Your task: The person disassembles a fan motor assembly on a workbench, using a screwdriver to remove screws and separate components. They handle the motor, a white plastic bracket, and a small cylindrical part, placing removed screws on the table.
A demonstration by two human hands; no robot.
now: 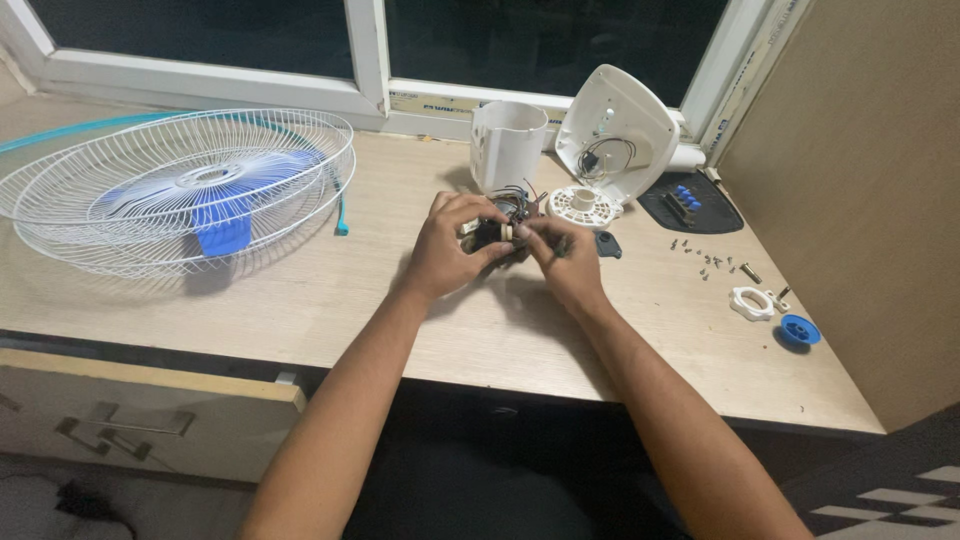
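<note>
Gripping the dark fan motor point(497, 236), left hand point(447, 250) and right hand point(562, 258) meet mid-desk.

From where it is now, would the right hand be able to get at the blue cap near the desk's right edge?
Probably yes: the blue cap lies uncovered on the desk, but the right hand is busy holding the motor.

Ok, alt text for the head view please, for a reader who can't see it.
Left hand and right hand together grip a small dark motor assembly over a wooden desk; a white wire fan guard lies left, screws right.
</note>
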